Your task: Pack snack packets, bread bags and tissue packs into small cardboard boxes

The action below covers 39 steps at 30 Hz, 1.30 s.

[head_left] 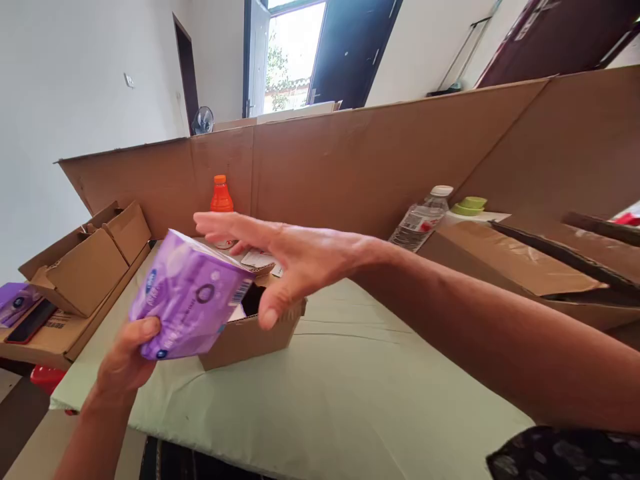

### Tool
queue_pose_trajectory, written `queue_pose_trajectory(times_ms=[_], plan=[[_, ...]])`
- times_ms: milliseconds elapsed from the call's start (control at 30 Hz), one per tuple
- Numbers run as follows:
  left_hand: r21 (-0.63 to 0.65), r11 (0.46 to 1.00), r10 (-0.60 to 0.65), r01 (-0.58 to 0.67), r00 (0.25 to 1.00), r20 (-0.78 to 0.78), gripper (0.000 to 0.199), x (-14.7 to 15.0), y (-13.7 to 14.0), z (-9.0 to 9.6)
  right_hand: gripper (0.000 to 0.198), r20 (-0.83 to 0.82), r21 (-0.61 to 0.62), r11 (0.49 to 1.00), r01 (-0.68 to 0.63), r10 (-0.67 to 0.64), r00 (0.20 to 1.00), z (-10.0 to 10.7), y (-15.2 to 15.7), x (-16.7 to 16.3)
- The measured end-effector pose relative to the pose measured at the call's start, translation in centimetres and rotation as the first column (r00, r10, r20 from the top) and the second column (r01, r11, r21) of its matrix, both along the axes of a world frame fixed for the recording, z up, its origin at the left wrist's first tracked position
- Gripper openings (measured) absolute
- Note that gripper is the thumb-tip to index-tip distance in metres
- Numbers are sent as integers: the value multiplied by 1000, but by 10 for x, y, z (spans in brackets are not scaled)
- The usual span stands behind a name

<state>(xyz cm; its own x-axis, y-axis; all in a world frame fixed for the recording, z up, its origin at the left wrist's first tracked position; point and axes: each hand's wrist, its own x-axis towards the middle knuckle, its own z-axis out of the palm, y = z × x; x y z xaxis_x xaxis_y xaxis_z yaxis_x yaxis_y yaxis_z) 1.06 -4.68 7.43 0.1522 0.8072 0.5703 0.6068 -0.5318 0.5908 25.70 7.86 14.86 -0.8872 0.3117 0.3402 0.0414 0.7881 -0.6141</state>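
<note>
A purple plastic-wrapped packet with a barcode on one end is tilted in the air at the left. My left hand grips its lower left corner, thumb across the front. My right hand reaches over from the right, fingers stretched and thumb apart, close to the packet's upper right edge; whether the fingers touch it I cannot tell. Behind and below the packet, a small cardboard box sits on the pale green tabletop. Its top is open and something whitish shows inside, mostly hidden by the packet and my right hand.
A bottle with an orange cap and a clear plastic bottle stand along the cardboard wall. Open cartons lie at the left, beside a phone and another purple packet. More cardboard fills the right.
</note>
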Motion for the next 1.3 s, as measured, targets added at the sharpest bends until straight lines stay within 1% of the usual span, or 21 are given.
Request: queue_pose_trajectory(times_ms=[33,100,133,200,267,333,367,400,467,500,533,600,667,700,767,833,900,933,967,1133,1300], plan=[[-51,997,-53,55,998,42,71,5,2,1,110,27,-24,1000,3,-2,1000,-2,-1,-2],[-149,973,-149,175,973,174,74,11,5,-1,98,57,-91,996,9,-4,998,-7,-3,-2],[-169,964,-167,205,963,212,77,11,6,-5,89,49,-126,992,22,-16,999,-10,-3,0],[-149,968,-162,200,958,237,82,8,4,-15,72,-29,-184,980,74,-81,996,-18,-1,10],[-124,980,-137,157,978,157,79,3,1,-27,66,-143,-228,959,171,-207,968,-27,4,23],[-113,991,-75,71,997,-24,74,2,-1,-39,67,-201,-245,928,280,-332,922,-39,10,33],[-80,997,-24,15,992,-125,67,4,-1,-45,67,-197,-245,914,324,-374,906,-46,12,35],[-16,999,33,-37,977,-213,53,7,-1,-49,66,-177,-244,903,355,-401,899,-53,13,36],[157,983,140,-93,938,-318,24,14,2,-57,63,-120,-250,893,374,-412,903,-65,14,34],[229,969,171,-94,922,-347,17,17,3,-60,62,-88,-246,891,383,-414,906,-70,14,31],[276,957,186,-84,911,-368,16,20,4,-62,61,-50,-224,886,406,-426,903,-73,14,28],[309,949,187,-60,896,-402,18,22,6,-63,61,49,-112,863,493,-490,870,-75,12,22],[308,950,185,-48,882,-433,19,22,7,-62,59,161,72,822,565,-569,807,-70,8,19],[303,952,184,-46,875,-447,19,22,6,-62,56,210,170,800,576,-601,772,-65,5,19],[292,955,188,-49,863,-469,20,21,6,-60,48,270,365,751,551,-651,709,-53,-2,21],[288,956,189,-49,856,-481,20,21,6,-59,42,275,555,678,483,-697,663,-41,-10,22],[290,956,190,-48,856,-481,20,22,7,-58,36,263,693,602,395,-722,640,-34,-17,22],[290,956,190,-50,857,-479,20,22,7,-58,33,275,733,583,350,-724,632,-32,-19,20],[290,956,189,-50,860,-474,20,22,7,-58,32,301,754,579,310,-724,621,-31,-20,18],[284,958,178,-44,867,-465,21,23,6,-60,32,444,771,612,176,-715,540,-31,-19,1],[279,959,181,-50,867,-465,22,24,3,-62,29,573,745,664,-58,-594,564,-29,-21,-21]])
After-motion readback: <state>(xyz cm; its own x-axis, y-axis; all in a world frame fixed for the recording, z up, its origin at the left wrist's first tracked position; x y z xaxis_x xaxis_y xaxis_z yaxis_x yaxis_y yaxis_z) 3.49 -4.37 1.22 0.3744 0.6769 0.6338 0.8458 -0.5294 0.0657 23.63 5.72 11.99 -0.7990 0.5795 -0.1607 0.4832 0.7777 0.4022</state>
